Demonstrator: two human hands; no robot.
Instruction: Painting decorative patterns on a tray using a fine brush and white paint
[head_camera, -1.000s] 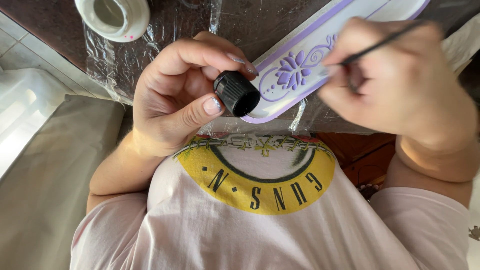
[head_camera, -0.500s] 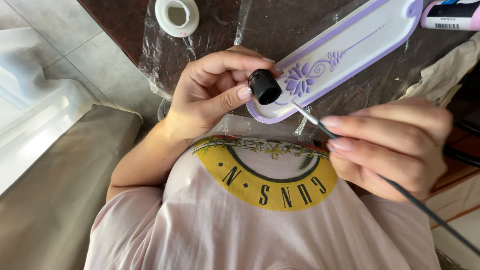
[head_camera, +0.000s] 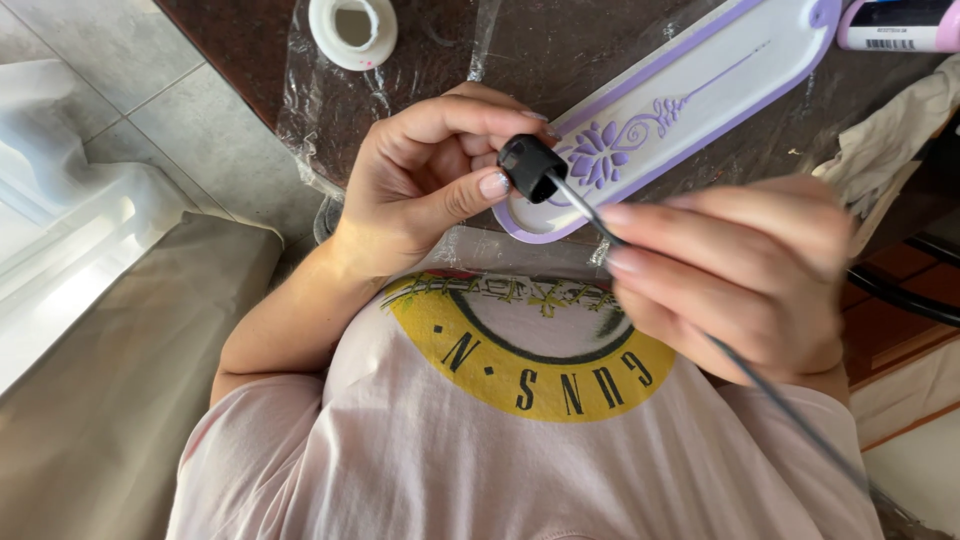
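Pinched between thumb and fingertips of the left hand (head_camera: 425, 180): a small black cap (head_camera: 531, 167), held just above the near end of a long white tray with lilac rim and painted purple flower (head_camera: 690, 95). Clasped in the closed fingers of the right hand (head_camera: 735, 275): a thin black paintbrush (head_camera: 780, 405), tip inside the cap's mouth. Beneath the tray, clear plastic sheeting (head_camera: 430, 60) over a dark table. Farther off, a white round pot (head_camera: 352, 30).
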